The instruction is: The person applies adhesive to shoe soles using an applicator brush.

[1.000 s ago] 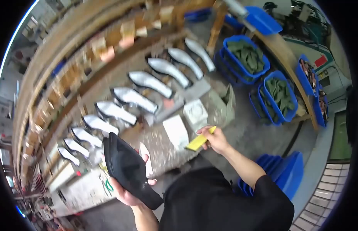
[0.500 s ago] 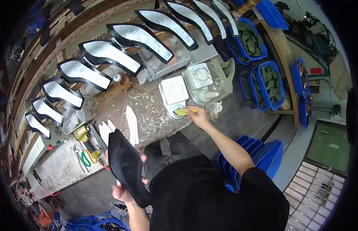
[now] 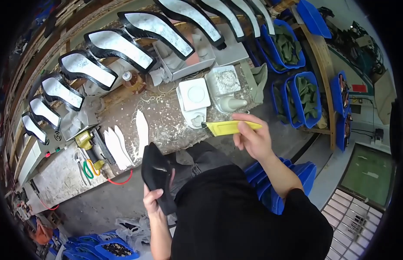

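Observation:
My left hand point(image 3: 153, 200) grips a black shoe point(image 3: 154, 167) at its lower end, the thumb lying across it; its pointed toe is up. A wet, shiny patch shows on the side facing me. A yellow-handled brush point(image 3: 225, 127) with a dark tip is pinched in my right hand point(image 3: 255, 138), its tip toward the left. Just beyond that tip stands a white plastic pot point(image 3: 194, 94) with a small open cup point(image 3: 195, 119) at its near side. Next to it is a second white dispenser point(image 3: 227, 82), crusted on top.
Shoes with pale soles point(image 3: 119, 52) lean in a row along the rack. White sole-shaped pieces point(image 3: 117, 147), a yellow-green power tool point(image 3: 85, 141) and green-orange scissors point(image 3: 88, 168) lie on the bench. Blue bins point(image 3: 306, 99) with green cloth stand right; stacked blue bins point(image 3: 277, 182) are beside me.
The brush has come up and right from the cup of the white pot. My left hand has turned the shoe and shifted it a little to the right.

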`<state>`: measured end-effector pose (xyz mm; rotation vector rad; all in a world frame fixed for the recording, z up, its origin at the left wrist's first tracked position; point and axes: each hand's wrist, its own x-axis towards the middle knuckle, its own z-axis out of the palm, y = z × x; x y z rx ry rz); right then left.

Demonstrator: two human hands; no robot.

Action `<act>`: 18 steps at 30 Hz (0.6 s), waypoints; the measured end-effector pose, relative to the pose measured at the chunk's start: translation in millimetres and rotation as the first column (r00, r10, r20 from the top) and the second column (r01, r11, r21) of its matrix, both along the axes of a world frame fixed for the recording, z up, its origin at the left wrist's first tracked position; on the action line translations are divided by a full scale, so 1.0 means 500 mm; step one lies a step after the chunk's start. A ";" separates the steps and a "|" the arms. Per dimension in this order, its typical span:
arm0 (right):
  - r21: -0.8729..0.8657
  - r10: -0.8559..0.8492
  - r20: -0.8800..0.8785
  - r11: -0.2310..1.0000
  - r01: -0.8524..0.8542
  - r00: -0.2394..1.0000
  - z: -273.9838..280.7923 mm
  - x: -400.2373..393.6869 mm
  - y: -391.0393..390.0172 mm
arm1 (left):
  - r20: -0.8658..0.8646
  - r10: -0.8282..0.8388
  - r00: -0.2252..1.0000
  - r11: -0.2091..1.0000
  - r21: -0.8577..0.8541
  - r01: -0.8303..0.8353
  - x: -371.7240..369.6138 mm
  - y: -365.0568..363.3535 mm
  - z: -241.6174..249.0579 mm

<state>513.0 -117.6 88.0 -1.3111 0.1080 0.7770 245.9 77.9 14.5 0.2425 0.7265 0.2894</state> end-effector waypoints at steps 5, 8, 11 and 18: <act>-0.052 0.232 0.588 0.967 -0.251 0.775 0.082 -0.047 0.075 | 0.108 -0.070 0.992 0.995 0.072 0.062 0.099 -0.016 0.019; -0.231 0.361 0.834 0.915 -0.330 0.417 0.112 -0.022 0.101 | 0.203 -0.105 0.974 0.989 0.128 0.080 0.140 -0.013 0.090; -0.250 0.334 0.917 0.907 -0.339 0.218 0.123 -0.022 0.120 | 0.257 -0.115 0.960 0.979 0.193 0.065 0.146 -0.004 0.126; -0.181 0.208 0.978 0.893 -0.412 0.020 0.158 -0.024 0.120 | 0.322 -0.055 0.945 0.960 0.278 -0.038 0.102 -0.003 0.145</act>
